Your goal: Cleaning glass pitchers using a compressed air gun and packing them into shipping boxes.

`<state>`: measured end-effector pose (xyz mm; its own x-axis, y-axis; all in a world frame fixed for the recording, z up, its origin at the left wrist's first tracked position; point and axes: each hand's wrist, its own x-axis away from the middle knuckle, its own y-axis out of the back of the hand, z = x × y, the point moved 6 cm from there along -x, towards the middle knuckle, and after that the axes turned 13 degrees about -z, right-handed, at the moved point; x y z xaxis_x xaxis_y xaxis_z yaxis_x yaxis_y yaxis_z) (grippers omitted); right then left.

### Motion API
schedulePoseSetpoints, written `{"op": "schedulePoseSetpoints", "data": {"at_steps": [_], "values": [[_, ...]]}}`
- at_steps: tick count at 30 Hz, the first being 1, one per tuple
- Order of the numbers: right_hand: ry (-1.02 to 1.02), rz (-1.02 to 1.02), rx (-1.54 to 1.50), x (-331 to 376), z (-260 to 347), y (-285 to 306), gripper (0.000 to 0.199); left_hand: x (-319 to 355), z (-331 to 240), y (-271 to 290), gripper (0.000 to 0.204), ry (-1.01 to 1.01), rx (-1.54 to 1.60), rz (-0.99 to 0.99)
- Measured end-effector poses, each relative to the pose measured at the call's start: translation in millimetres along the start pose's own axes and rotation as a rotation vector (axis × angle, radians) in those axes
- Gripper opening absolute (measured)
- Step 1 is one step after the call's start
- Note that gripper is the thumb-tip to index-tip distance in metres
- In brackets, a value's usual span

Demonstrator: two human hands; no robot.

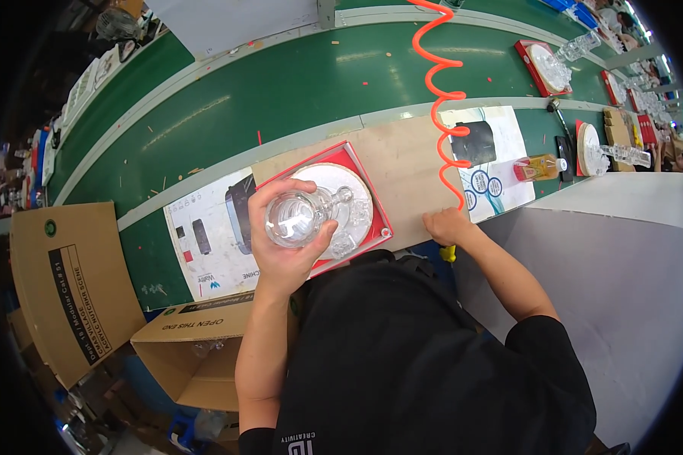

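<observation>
My left hand is closed around the wide, round end of a clear plastic figure. The piece reaches over a white round disc in a shallow red box; more clear parts lie on the disc, and where the held piece ends is hard to make out. At the table's front edge, my right hand is curled at the lower end of an orange coiled hose. Just under that hand hangs a yellow piece, apparently a tool on the hose; my fingers hide most of it.
Brown cardboard and printed sheets cover the green bench. Rightward stand a bottle of amber liquid and a similar disc with clear figure. Open cartons are at left; a grey panel flanks my right arm.
</observation>
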<state>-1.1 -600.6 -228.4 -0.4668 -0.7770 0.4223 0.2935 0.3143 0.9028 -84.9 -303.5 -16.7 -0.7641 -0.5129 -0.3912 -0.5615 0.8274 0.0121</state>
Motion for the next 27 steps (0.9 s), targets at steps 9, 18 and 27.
{"op": "schedulePoseSetpoints", "data": {"at_steps": [9,18,27], "values": [[-0.494,-0.77,-1.043,-54.6,17.6,57.0,0.053,-6.2,1.3,-9.1,0.059,0.031,0.077,-0.05],[-0.613,-0.901,-1.151,-138.7,33.7,54.8,0.096,-19.6,1.9,-37.7,0.056,0.034,0.068,-0.057],[-0.788,-0.752,-0.968,-141.1,31.6,57.8,0.095,-21.0,-0.2,-33.7,0.05,0.148,0.024,-0.17]]}}
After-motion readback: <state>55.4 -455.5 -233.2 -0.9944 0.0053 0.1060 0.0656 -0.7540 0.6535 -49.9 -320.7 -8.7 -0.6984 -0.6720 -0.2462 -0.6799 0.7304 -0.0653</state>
